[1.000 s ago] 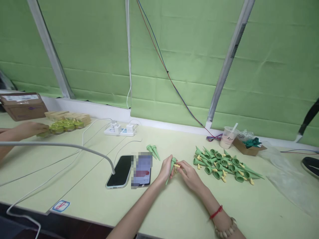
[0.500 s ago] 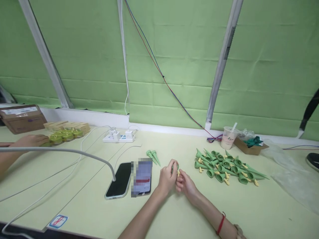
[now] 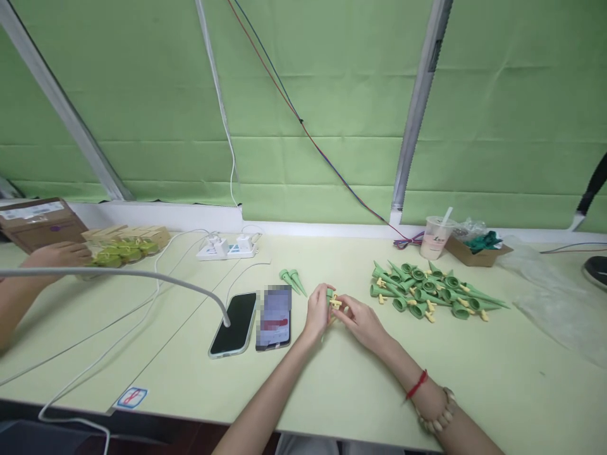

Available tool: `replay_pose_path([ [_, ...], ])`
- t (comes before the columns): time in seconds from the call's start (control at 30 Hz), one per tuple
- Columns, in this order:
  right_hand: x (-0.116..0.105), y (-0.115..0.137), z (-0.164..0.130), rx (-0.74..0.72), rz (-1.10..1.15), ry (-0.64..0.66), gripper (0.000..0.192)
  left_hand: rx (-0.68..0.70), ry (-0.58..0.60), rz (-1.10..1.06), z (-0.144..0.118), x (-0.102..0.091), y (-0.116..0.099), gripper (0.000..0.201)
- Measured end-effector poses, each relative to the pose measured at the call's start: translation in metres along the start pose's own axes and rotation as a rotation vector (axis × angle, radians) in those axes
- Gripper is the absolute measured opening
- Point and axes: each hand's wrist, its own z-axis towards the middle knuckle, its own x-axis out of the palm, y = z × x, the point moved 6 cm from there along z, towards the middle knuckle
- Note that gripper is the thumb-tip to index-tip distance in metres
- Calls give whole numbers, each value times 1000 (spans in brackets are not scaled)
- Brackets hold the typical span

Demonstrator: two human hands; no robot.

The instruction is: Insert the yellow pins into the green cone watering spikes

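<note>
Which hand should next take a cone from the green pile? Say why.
Likely the right hand: it's nearer the pile of green cones, though it touches a yellow piece; the left hand holds a green piece.

From my station I find no word I can read with certainty. The sticker [image 3: 132,397] at the front edge of the surface [image 3: 190,385] bears a red looped mark within a blue border; I cannot confirm it as a numeral. The cup [image 3: 432,241] carries dark lettering, too small to make out. Print on the box's [image 3: 47,230] white label [image 3: 31,210] is illegible to me, as is the pixelated phone screen [image 3: 275,313].
</note>
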Motion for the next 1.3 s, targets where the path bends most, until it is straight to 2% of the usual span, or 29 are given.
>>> replay_pose_path([
  [0.1, -2, 2, -1, -61, -42, -9, 22, -51, 48, 15, -2, 5, 2, 32],
  [0.17, -2, 1, -1, -41, -8, -33, 30, 28, 51, 78, -4, 5, -2, 31],
  [0.23, 6, -5, -1, 69, 195, -18, 42, 168, 60, 163, -8, 5, -9, 31],
  [0.3, 22, -13, 0, 245, 539, 50, 47, 264, 88, 238, -11, 7, -14, 32],
  [0.37, 38, -17, 0, 388, 829, 116, 47, 283, 109, 261, -14, 8, -15, 33],
  [0.4, 43, -17, 0, 427, 894, 140, 46, 275, 107, 244, -14, 8, -15, 33],
  [0.43, 44, -17, 0, 443, 896, 148, 47, 254, 101, 211, -14, 8, -15, 33],
  [0.5, 37, -16, 0, 391, 713, 122, 50, 174, 90, 116, -12, 9, -13, 32],
  [0.6, 9, -4, -1, 156, 224, -21, 44, 33, 102, -22, -8, 11, -8, 31],
  [0.7, -6, 10, -4, -22, 2, -25, 31, -57, 129, -91, -5, 13, -3, 35],
  [0.8, -5, 14, -4, -102, 59, 18, 37, -64, 140, -45, -7, 14, 0, 37],
  [0.87, 2, 9, -2, -38, 227, 8, 42, 12, 102, 42, -9, 10, -2, 35],
  [0.93, 17, -2, -1, 162, 534, 50, 48, 121, 53, 147, -11, 6, -7, 33],
  [1.0, 39, -8, -3, 406, 903, 176, 49, 225, 36, 249, -14, 4, -12, 32],
  [1.07, 53, -8, -5, 537, 1112, 252, 49, 281, 43, 317, -14, 4, -15, 31],
  [1.13, 53, -9, -4, 536, 1097, 234, 50, 282, 35, 317, -12, 3, -16, 31],
  [1.3, 27, -12, -1, 299, 659, 33, 46, 113, -43, 109, -4, -2, -11, 28],
])
